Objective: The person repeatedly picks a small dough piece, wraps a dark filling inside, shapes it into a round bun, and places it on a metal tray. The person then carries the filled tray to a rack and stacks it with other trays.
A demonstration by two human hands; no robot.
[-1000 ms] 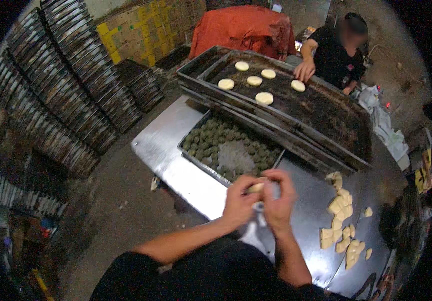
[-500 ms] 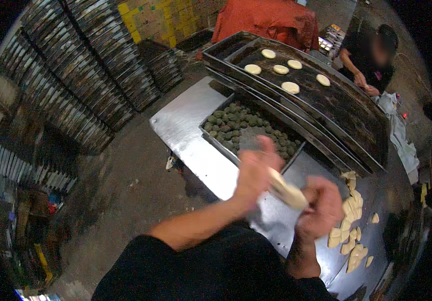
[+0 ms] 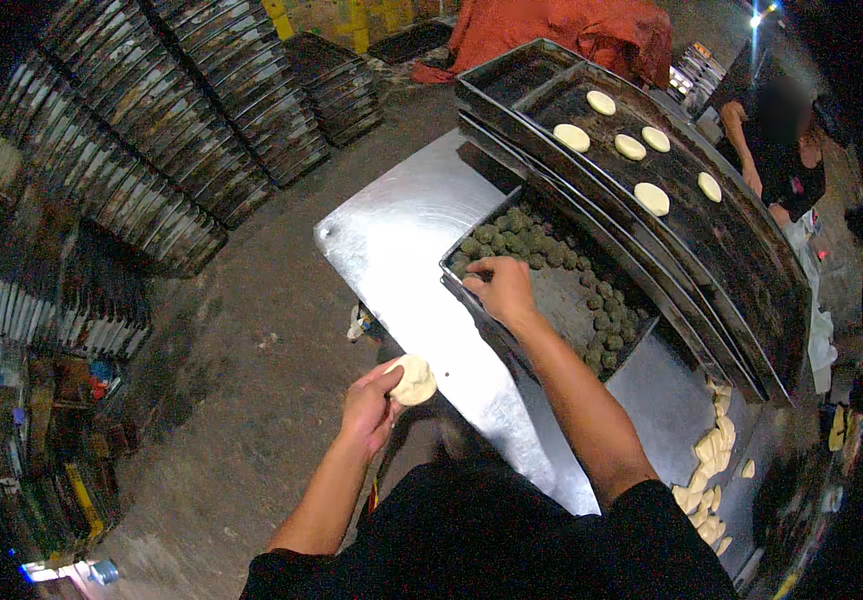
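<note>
Your right hand (image 3: 504,290) has moved apart, over the ball tray (image 3: 556,300), its grip unclear; your left hand (image 3: 365,410), nearer you than that tray, pinches the dough disc (image 3: 414,382) edgewise, seemingly keeping its face exposed.

Metal table (image 3: 391,225) beneath tray stack (image 3: 696,260), smaller tray (image 3: 559,300) and dough pieces (image 3: 716,448)

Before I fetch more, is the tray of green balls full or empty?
Partly full: the tray has a bare middle, with green balls lying toward both ends.
</note>
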